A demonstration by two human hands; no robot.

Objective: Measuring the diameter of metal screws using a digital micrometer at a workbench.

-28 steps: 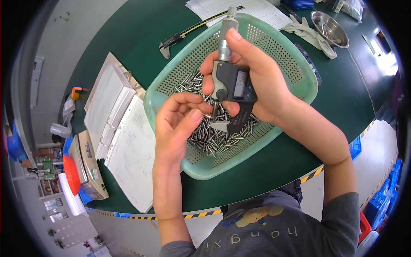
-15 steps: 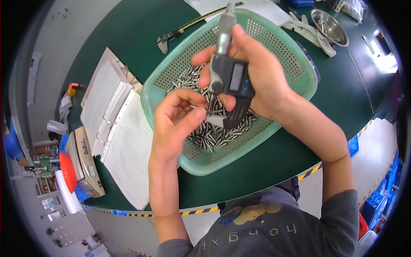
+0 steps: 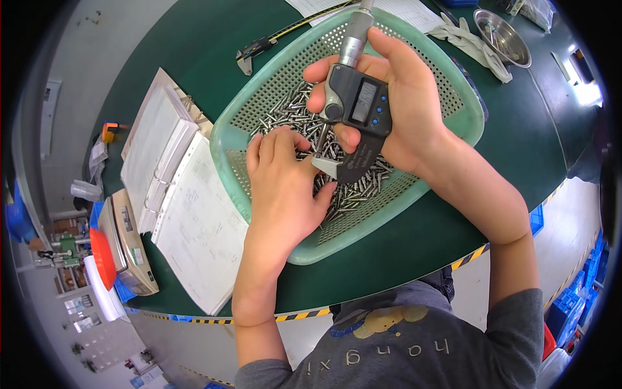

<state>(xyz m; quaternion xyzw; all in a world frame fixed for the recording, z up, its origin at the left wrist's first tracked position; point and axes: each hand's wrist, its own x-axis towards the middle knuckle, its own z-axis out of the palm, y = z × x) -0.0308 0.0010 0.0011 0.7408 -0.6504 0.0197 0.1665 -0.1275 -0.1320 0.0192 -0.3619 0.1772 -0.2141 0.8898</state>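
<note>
A digital micrometer, dark grey with a small screen and a silver barrel pointing away from the person, is held above a green mesh basket in the right hand, whose fingers are wrapped around its body with the thumb pressed below the screen. The left hand lies palm down inside the basket, its fingers together and reaching into the measuring gap at the micrometer's lower end, where a thin metal pin seems to sit, though it is too small to tell for sure. The basket holds a loose heap of small silver metal pins and rests on the dark green bench. Just left of the basket lies an open ring binder with paper sheets. Beyond the basket are a caliper, white gloves and a small steel bowl.
</note>
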